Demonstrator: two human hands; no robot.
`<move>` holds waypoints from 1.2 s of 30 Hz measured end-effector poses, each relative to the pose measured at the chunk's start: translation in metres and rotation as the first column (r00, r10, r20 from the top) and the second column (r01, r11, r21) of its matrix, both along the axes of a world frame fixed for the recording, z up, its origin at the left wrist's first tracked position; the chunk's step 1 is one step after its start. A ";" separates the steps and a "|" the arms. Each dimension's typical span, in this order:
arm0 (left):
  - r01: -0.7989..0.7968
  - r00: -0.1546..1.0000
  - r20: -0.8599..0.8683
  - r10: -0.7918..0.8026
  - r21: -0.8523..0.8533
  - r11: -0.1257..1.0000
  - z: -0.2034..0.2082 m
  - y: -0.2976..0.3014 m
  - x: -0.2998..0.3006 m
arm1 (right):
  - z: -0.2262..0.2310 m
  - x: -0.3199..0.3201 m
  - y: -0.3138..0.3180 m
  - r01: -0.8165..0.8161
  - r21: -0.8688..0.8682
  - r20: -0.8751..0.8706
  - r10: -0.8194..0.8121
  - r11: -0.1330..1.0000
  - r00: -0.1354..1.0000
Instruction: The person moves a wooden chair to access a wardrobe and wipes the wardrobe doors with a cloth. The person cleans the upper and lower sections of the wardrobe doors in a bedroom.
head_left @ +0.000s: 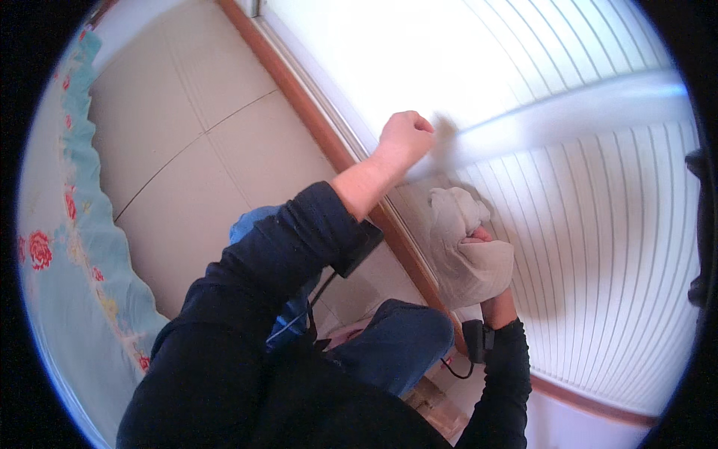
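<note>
My right hand (479, 236) is closed on a damp-looking beige cloth (471, 273), which is bunched up and wraps most of the hand, so only some fingertips show. The cloth is held against or just in front of a white striped door panel (591, 224); whether it touches cannot be told. Higher up and to the left, my left hand (406, 140) is closed with the fingers curled, close to the panel's pale cross bar (568, 120). A blurred brownish patch shows beside its fingertips, and anything inside the fist is hidden.
A brown wooden sill (299, 90) with a track runs along the panel's foot. Beige floor tiles (164, 112) lie to the left, beside a pale blue floral bedspread (97, 224) with a ruffled edge. My knee (404, 340) is bent near the sill. Dark devices with cables sit at both wrists.
</note>
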State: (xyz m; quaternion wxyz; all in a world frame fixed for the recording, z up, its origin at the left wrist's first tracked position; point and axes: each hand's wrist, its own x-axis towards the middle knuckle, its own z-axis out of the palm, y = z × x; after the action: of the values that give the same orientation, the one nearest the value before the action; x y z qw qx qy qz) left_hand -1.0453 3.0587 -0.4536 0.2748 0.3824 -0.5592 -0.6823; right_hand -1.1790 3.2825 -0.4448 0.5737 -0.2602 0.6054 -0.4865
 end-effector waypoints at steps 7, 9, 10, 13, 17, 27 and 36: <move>0.417 0.894 0.336 -0.297 -0.379 0.826 -0.050 0.014 0.002 | 0.078 0.049 0.115 0.179 -0.109 -0.178 -0.197 0.978 0.964; 0.606 0.777 0.525 -0.347 -0.473 0.640 -0.076 0.025 0.017 | 0.078 0.065 0.132 0.208 -0.166 -0.298 -0.250 0.964 0.921; 0.770 0.605 0.664 -0.439 -0.349 0.533 -0.088 0.033 0.026 | 0.075 0.070 0.134 0.214 -0.191 -0.366 -0.272 0.958 0.890; 0.867 0.180 0.704 -0.687 0.217 0.449 -0.128 0.071 0.062 | 0.065 0.075 0.131 0.173 -0.234 -0.541 -0.276 0.957 0.794; 0.975 -0.178 0.863 -0.472 0.089 -0.205 -0.167 0.117 0.096 | 0.070 0.083 0.117 -0.017 -0.127 -0.806 -0.093 0.992 0.584; 0.790 -0.492 0.350 -0.797 0.564 -0.239 -0.148 0.178 0.181 | 0.031 0.096 0.031 -0.245 0.129 -0.875 0.227 0.961 0.428; 0.792 -0.428 0.189 -0.884 0.548 -0.267 -0.109 0.101 0.161 | -0.001 0.064 -0.024 -0.229 0.234 -0.556 0.323 0.945 0.766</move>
State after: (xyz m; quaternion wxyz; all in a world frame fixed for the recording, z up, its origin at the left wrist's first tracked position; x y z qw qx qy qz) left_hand -0.8846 3.1601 -0.5627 -0.5894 -0.0186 -0.6268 -0.5094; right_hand -1.1150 3.2581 -0.4460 0.4418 -0.4392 0.7430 -0.2444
